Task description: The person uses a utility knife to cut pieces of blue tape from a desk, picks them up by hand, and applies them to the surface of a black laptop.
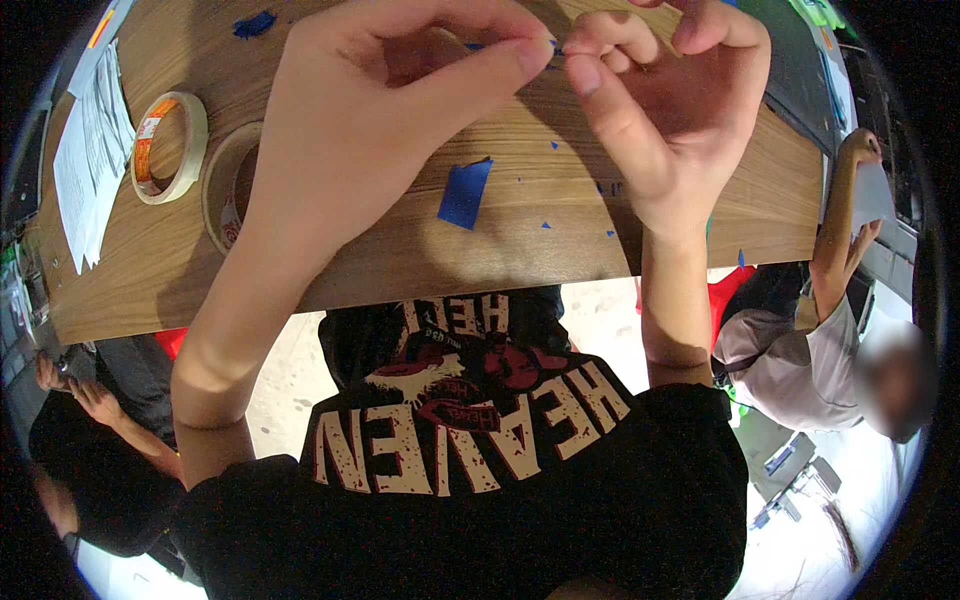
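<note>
Over the wooden table my left hand (370, 120) and my right hand (680, 120) are raised close together, fingertips almost meeting. The left thumb and forefinger are pressed tip to tip. The right thumb and forefinger are pinched too, the other fingers curled behind. Whatever lies between the fingertips is too small to make out. On the table below them is a blue piece of paper (465, 194), roughly four-sided. Tiny blue scraps (546, 226) are scattered near it, toward the table's near edge.
Two tape rolls, one cream (192, 150) and one partly behind my left wrist (216, 195), sit at left beside white papers (88, 165). A crumpled blue scrap (255, 25) lies far left. People sit at both sides; the right one holds a white sheet (873, 192).
</note>
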A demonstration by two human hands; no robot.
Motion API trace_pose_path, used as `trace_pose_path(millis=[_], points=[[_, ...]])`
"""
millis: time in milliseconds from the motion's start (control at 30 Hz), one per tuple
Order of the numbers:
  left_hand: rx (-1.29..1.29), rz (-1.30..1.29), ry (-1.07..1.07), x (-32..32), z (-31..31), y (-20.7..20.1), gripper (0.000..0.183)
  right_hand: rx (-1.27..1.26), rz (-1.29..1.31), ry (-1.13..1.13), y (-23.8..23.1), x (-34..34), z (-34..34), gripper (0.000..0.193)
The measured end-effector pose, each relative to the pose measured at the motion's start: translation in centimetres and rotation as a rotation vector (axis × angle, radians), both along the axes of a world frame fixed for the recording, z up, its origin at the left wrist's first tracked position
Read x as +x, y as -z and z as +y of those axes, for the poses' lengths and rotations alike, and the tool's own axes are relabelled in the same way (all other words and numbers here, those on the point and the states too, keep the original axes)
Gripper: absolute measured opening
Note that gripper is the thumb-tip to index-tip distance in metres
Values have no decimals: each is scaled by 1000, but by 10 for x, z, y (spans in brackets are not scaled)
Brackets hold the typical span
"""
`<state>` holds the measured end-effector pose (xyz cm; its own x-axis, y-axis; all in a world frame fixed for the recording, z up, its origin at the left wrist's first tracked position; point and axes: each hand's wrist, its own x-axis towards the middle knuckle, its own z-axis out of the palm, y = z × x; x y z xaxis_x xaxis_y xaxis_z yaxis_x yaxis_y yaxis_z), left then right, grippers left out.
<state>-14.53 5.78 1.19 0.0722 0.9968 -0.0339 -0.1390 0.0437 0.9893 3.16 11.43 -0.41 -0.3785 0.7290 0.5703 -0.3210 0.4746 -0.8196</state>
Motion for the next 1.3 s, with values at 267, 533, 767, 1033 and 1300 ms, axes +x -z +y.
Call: trace_pose_path(millis=[267,533,767,1033,1300], points=[[61,110,-52,3,-3,-7,10,-311,109,-50,1,-3,-6,52],[147,137,-79,6,-3,-3,9,-351,143,-108,4,-5,-5,49],[279,304,-100,4,-2,3,8,-404,106,-105,-2,-8,-9,46],[136,594,-95,11,-6,-29,8,-421,66,-65,-1,-9,-8,42],[277,902,-178,-11,-16,-31,9,-319,-11,-69,12,-9,1,41]])
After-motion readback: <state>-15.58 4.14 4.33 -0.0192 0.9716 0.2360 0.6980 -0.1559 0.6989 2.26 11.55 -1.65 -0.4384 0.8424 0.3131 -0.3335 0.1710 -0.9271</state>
